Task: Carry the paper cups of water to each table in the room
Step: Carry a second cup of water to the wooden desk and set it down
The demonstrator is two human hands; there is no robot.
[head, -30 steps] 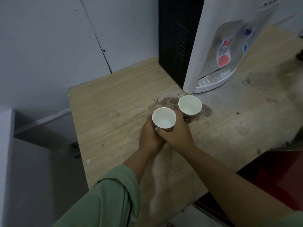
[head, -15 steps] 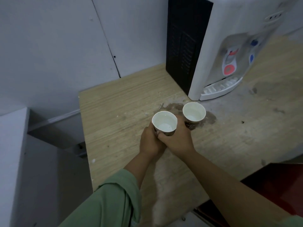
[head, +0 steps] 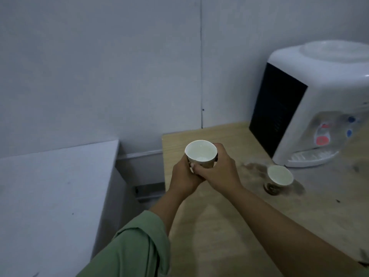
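Observation:
A white paper cup (head: pixel 201 154) with water in it is held upright above the left end of the wooden table (head: pixel 229 226). My left hand (head: pixel 184 176) wraps it from the left and below, and my right hand (head: pixel 220 170) grips it from the right; the fingers of both overlap under the cup. A second paper cup (head: pixel 279 175) stands on the table to the right, on a wet dark stain, apart from both hands.
A white water dispenser (head: pixel 319 108) with a black side panel stands at the table's back right. A pale grey surface (head: pixel 56 186) sits lower to the left, with a gap between it and the table. A grey wall runs behind.
Both hands have lifted the left cup off the table and carried it leftward, away from the second cup. The view has turned left and upward.

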